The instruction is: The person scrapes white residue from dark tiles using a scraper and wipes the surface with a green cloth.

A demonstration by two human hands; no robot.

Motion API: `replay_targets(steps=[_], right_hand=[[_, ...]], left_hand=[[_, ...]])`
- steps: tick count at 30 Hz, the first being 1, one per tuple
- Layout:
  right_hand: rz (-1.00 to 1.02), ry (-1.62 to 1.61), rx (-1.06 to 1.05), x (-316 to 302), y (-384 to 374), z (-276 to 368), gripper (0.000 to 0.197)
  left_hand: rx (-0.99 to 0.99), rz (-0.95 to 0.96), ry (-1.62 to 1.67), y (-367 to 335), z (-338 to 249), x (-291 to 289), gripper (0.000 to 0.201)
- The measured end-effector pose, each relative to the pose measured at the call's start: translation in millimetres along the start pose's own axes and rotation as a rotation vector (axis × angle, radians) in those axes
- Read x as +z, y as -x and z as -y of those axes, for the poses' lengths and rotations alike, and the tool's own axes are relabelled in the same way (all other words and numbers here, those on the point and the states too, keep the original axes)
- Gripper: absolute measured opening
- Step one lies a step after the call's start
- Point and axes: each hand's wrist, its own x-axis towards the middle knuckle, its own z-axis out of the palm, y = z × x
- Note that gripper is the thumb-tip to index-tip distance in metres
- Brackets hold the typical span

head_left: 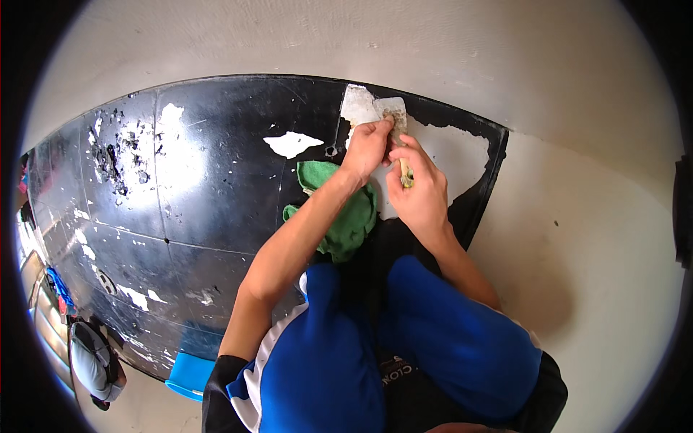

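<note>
My right hand (420,189) is closed round the pale yellow handle of a putty knife (406,173). The tool's flat, stained blade points away from me, over the far edge of a black surface. My left hand (368,150) is closed, its fingertips pinching at the blade just ahead of the right hand. Whether a scrap lies between those fingertips is too small to tell. Under both hands, the black coating is gone in a large pale patch (458,155) with ragged edges. A crumpled green cloth (350,220) lies beside my left forearm.
The black tabletop (231,137) stretches left, with white bare spots and a heap of dark flakes (119,155). A pale wall (289,36) borders its far side. A blue seat (189,374) stands at the near left edge, and a grey-and-black bag-like object (94,361) is farther left.
</note>
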Motion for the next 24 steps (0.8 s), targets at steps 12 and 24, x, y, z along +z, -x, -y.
replay_targets(steps=[12,24], right_hand=[[-0.029,0.013,0.003,8,7,-5,0.027],[-0.043,0.018,0.035,17,-1,-1,0.027]], left_hand=[[0.014,0.015,-0.042,2,-3,-3,0.045],[0.306,-0.022,-0.215,67,47,-35,0.047]])
